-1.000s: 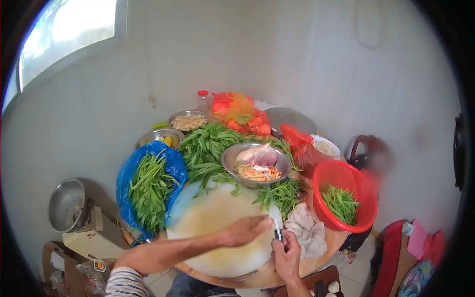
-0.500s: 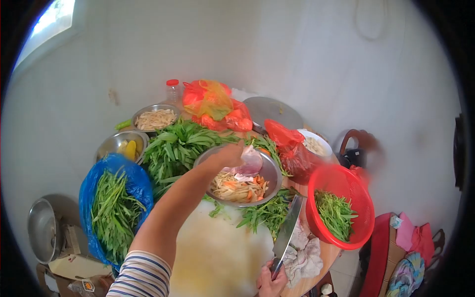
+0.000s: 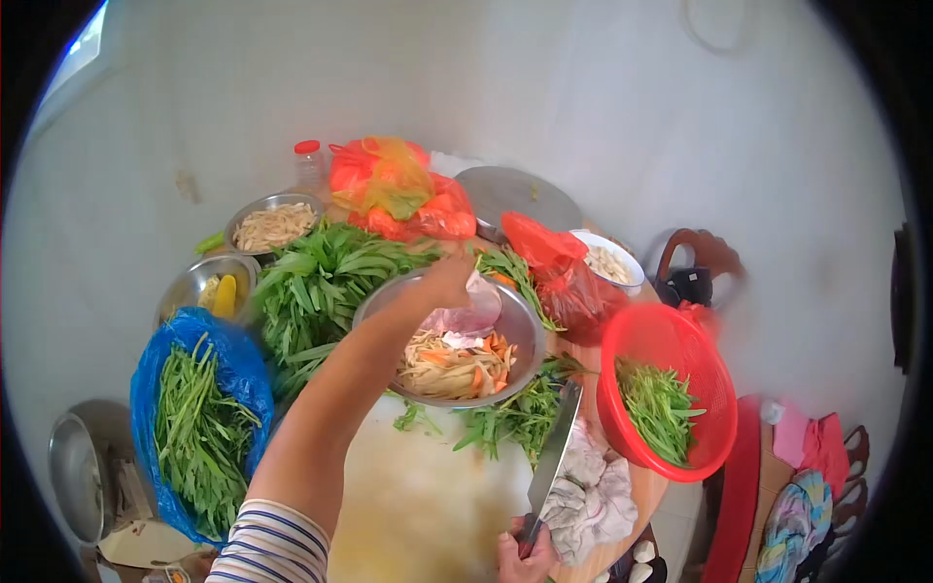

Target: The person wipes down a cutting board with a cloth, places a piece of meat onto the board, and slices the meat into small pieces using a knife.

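My left hand (image 3: 449,279) reaches over a metal bowl (image 3: 536,352) and grips a piece of raw pink meat (image 3: 478,313) by its upper edge; the fingertips are partly hidden. Under the meat, the bowl holds pale strips (image 3: 437,377) mixed with orange slices (image 3: 501,358). At the bottom, my right hand (image 3: 525,559) is closed round the dark handle of a kitchen knife (image 3: 556,447), its broad blade pointing up and away. Between my hands lies a pale, stained cutting board (image 3: 418,496).
Leafy greens (image 3: 326,282) are heaped left of the bowl, beside a blue bag (image 3: 146,389) of greens. At right stand a red basket (image 3: 714,428), a crumpled cloth (image 3: 588,496) and a white bowl (image 3: 632,267). Red plastic bags (image 3: 452,209) and a round grey lid (image 3: 530,194) sit behind.
The view has shifted slightly, so the bowl and greens appear a little further left. My left hand stays on the meat at the bowl, and my right hand keeps the knife low at the right.
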A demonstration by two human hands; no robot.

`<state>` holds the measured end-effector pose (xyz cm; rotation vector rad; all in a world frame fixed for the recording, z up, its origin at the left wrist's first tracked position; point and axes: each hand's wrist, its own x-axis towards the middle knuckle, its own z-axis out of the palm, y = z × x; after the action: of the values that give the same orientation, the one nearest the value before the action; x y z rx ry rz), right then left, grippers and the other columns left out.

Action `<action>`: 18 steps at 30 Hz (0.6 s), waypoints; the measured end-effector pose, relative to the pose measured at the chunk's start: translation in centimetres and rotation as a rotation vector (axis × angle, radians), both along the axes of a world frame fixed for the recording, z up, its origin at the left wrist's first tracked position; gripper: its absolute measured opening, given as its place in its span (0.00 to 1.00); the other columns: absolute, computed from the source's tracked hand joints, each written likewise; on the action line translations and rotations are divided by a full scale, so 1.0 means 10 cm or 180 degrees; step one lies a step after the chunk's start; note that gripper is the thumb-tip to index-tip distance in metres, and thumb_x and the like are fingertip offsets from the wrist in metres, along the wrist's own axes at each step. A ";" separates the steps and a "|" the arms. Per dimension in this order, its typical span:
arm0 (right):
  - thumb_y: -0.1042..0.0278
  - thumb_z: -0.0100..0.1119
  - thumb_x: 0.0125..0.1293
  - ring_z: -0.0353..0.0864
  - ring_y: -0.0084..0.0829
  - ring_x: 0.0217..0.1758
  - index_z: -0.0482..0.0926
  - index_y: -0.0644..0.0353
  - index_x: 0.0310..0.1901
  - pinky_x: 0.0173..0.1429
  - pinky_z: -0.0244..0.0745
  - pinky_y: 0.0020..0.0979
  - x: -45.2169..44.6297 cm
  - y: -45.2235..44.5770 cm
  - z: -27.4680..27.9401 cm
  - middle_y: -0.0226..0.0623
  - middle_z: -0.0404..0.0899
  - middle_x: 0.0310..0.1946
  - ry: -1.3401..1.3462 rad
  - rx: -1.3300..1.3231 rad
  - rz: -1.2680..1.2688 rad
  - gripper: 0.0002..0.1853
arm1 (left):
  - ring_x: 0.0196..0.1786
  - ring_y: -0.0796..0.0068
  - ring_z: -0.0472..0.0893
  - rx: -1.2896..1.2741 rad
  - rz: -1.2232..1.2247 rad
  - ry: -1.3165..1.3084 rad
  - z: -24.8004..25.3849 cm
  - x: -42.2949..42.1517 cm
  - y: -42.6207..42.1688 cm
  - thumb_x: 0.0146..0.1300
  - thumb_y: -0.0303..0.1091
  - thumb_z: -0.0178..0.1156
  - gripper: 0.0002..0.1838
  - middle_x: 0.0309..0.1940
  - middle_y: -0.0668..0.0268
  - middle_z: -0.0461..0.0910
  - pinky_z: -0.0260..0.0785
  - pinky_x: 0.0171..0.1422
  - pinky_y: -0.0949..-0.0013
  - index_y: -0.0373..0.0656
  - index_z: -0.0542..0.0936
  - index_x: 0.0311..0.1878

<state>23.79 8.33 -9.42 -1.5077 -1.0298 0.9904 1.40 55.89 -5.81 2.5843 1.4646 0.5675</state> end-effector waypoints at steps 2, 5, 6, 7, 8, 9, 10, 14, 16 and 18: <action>0.74 0.67 0.76 0.79 0.29 0.52 0.78 0.68 0.61 0.60 0.76 0.32 -0.03 0.02 -0.03 0.34 0.81 0.48 -0.0010 0.0246 0.0004 0.16 | 0.77 0.39 0.72 -0.0064 0.0153 0.0066 -0.06 -0.03 0.10 0.44 0.43 0.86 0.56 0.72 0.38 0.75 0.64 0.84 0.50 0.31 0.70 0.76; 0.74 0.67 0.76 0.80 0.30 0.50 0.79 0.68 0.59 0.59 0.77 0.33 -0.09 0.04 0.09 0.34 0.82 0.46 -0.0128 0.0435 -0.0123 0.15 | 0.76 0.42 0.74 -0.0039 0.0132 0.0120 -0.07 -0.03 0.16 0.43 0.44 0.86 0.54 0.71 0.41 0.76 0.67 0.81 0.50 0.34 0.74 0.74; 0.74 0.67 0.76 0.80 0.30 0.50 0.79 0.68 0.59 0.59 0.77 0.33 -0.08 0.04 0.07 0.34 0.82 0.46 -0.0123 0.0433 -0.0132 0.15 | 0.76 0.42 0.74 -0.0041 0.0124 0.0125 -0.06 -0.03 0.18 0.43 0.44 0.86 0.54 0.71 0.41 0.76 0.67 0.81 0.50 0.34 0.74 0.74; 0.74 0.68 0.76 0.81 0.31 0.50 0.79 0.68 0.59 0.58 0.78 0.33 -0.06 0.04 0.02 0.35 0.83 0.46 -0.0155 0.0416 -0.0112 0.15 | 0.73 0.43 0.76 -0.0123 0.0016 0.0256 -0.05 -0.05 0.21 0.44 0.45 0.86 0.50 0.69 0.43 0.78 0.68 0.79 0.50 0.35 0.77 0.71; 0.74 0.68 0.75 0.81 0.31 0.50 0.80 0.68 0.59 0.58 0.78 0.34 -0.05 0.03 -0.03 0.35 0.83 0.46 -0.0182 0.0399 -0.0106 0.15 | 0.71 0.44 0.78 -0.0203 -0.0104 0.0394 -0.03 -0.03 0.24 0.44 0.47 0.85 0.46 0.66 0.44 0.80 0.70 0.77 0.49 0.37 0.81 0.68; 0.74 0.68 0.75 0.81 0.31 0.50 0.80 0.68 0.59 0.58 0.78 0.34 -0.03 0.02 -0.08 0.35 0.83 0.46 -0.0179 0.0400 -0.0117 0.15 | 0.71 0.44 0.78 -0.0201 -0.0114 0.0398 0.00 -0.06 0.24 0.44 0.47 0.85 0.46 0.66 0.44 0.80 0.70 0.77 0.49 0.37 0.81 0.68; 0.73 0.68 0.75 0.81 0.31 0.49 0.80 0.68 0.59 0.58 0.78 0.34 -0.02 0.02 -0.12 0.36 0.83 0.45 -0.0218 0.0463 -0.0105 0.15 | 0.69 0.45 0.79 -0.0371 -0.0186 0.0207 0.02 -0.11 0.24 0.44 0.48 0.85 0.43 0.64 0.46 0.82 0.71 0.75 0.49 0.39 0.83 0.64; 0.72 0.70 0.74 0.81 0.32 0.49 0.80 0.67 0.58 0.57 0.78 0.35 -0.04 0.02 -0.14 0.37 0.83 0.45 -0.0255 0.0408 -0.0188 0.16 | 0.61 0.46 0.84 -0.0429 -0.0237 -0.0066 0.13 -0.13 0.14 0.44 0.49 0.84 0.36 0.53 0.48 0.87 0.75 0.68 0.51 0.40 0.87 0.57; 0.72 0.70 0.74 0.81 0.32 0.48 0.80 0.67 0.58 0.56 0.78 0.36 -0.05 0.03 -0.11 0.37 0.83 0.45 -0.0183 0.0409 -0.0201 0.16 | 0.57 0.46 0.86 -0.0711 -0.0245 0.0146 0.30 -0.11 0.08 0.42 0.48 0.84 0.37 0.50 0.46 0.88 0.77 0.64 0.50 0.38 0.88 0.55; 0.72 0.70 0.74 0.80 0.32 0.48 0.80 0.67 0.58 0.56 0.78 0.36 -0.05 0.02 -0.12 0.37 0.83 0.44 -0.0109 0.0414 -0.0209 0.16 | 0.53 0.45 0.88 -0.0990 -0.0245 0.0359 0.39 -0.07 0.04 0.40 0.48 0.85 0.37 0.47 0.45 0.90 0.79 0.60 0.49 0.36 0.89 0.54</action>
<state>23.31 8.54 -10.58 -1.4464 -1.0424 0.8382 0.69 56.33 -1.95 2.4457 1.3529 0.1694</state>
